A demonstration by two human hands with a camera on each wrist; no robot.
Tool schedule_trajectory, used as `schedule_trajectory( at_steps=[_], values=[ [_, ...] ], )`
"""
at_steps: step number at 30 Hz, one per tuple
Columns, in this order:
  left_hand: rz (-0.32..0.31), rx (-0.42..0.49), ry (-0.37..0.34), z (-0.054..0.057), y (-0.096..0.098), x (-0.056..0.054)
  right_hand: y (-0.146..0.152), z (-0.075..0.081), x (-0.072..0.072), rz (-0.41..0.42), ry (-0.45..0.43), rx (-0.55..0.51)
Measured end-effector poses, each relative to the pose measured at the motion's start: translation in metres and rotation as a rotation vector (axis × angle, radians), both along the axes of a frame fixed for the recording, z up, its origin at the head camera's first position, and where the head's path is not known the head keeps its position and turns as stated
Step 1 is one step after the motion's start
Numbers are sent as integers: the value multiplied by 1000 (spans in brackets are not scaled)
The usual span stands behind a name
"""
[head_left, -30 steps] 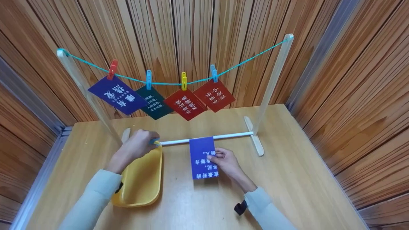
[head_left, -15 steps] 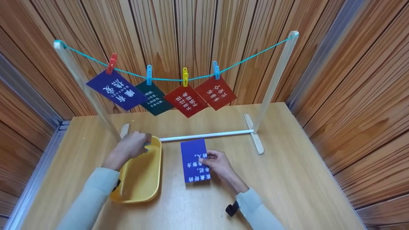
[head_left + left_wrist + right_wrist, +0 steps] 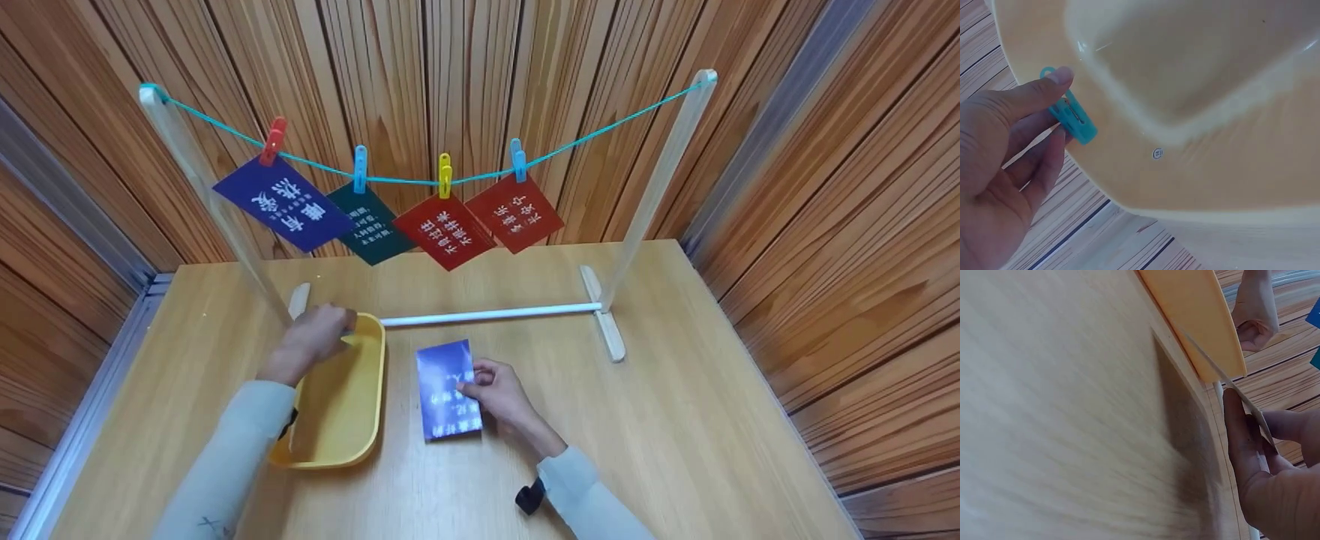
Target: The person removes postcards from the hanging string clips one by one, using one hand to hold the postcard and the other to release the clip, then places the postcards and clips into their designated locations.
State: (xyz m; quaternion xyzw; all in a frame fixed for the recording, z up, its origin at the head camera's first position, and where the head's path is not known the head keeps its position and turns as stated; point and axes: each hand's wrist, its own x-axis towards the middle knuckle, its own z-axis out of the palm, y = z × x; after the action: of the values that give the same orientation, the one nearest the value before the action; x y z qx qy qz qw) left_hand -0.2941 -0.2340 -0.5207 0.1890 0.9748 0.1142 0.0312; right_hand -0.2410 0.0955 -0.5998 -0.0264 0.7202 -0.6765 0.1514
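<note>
My left hand (image 3: pixel 311 343) is over the far end of a yellow tray (image 3: pixel 339 416). Between its thumb and fingers it pinches a light blue clothespin (image 3: pixel 1078 122), plain in the left wrist view but hidden by the hand in the head view. To the right of the tray, my right hand (image 3: pixel 508 397) grips a blue card (image 3: pixel 441 390) with white characters by its right edge, thumb on top and fingers beneath. In the right wrist view the card (image 3: pixel 1213 365) shows edge-on above the tabletop, its shadow below.
Behind the hands, a turquoise string (image 3: pixel 600 137) sags between two wooden posts (image 3: pixel 660 184). Clothespins hold a blue card (image 3: pixel 281 204), a green card (image 3: pixel 375 229) and two red cards, left (image 3: pixel 444 232) and right (image 3: pixel 515 215), on it. A white rod (image 3: pixel 495 313) joins the posts' feet.
My right hand has brought the blue card left and nearer to me, away from the white rod. My left hand stays at the tray's far end, dipping slightly over it. The head view has shifted slightly.
</note>
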Motion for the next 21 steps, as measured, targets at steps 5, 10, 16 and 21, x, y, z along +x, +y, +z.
schedule_trajectory(
  at_steps=[5, 10, 16, 21],
  values=[
    [26, 35, -50, -6, -1, -1, -5, -2, 0, -6, 38, 31],
    [24, 6, -79, -11, 0, -3, -12, -6, 2, 1, 48, 121],
    [24, -8, -109, -17, 1, -2, -20, -9, 6, -20, 81, 221],
    [10, -43, -67, -25, -1, -2, -26, -8, 6, -63, 169, 348]
  ],
)
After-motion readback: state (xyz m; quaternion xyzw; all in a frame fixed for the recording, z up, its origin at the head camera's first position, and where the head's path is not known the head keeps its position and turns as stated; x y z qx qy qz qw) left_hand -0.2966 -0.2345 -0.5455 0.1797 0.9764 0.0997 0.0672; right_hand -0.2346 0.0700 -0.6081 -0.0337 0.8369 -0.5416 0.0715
